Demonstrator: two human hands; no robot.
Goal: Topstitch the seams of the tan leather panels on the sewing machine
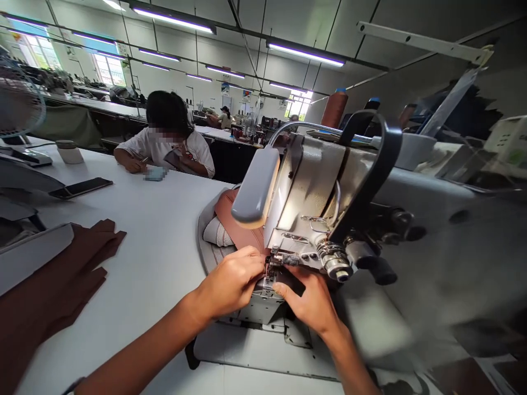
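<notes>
A sewing machine [315, 181] stands in front of me, its needle and presser foot [269, 269] lit by the lamp. My left hand [234, 280] is closed in a pinch just left of the needle, at the near end of a brown leather-like piece [247, 225]. That piece lies behind the hand with a striped, light fabric part [216, 233] beside it. Right of the needle is my right hand [310, 302], thumb and forefinger stretched apart around a dark patch of material. Its other fingers are hidden behind the machine head.
Brown cut pieces [61, 269] lie on the white table [152, 219] at left, near a phone [82, 187] and a lidded cup [69, 152]. Across the table sits a co-worker [173, 137]. A thread cone [334, 109] stands behind the machine; a fan [18, 99] is far left.
</notes>
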